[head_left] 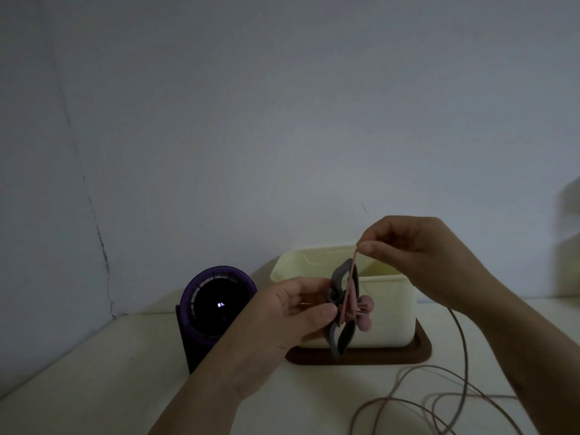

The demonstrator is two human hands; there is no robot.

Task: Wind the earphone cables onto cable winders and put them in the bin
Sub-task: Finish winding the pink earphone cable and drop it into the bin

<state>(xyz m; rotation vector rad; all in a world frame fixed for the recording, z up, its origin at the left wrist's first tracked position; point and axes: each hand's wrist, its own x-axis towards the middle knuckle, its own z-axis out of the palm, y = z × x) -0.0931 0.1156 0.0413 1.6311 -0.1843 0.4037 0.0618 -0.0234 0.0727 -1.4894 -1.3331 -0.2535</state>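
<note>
Dim grey wall rises behind a pale bench. Head view: a cream bin stands on a brown tray, with a purple device at its nine o'clock. In front of the bin, the left grip pinches a grey winder, held upright, with pink earbuds at its three o'clock. The right grip, at one o'clock of the winder, pinches the pink cable between thumb and forefinger, and the strand runs taut down to the winder. Loose cable trails below the right wrist and loops on the bench toward five o'clock.
</note>
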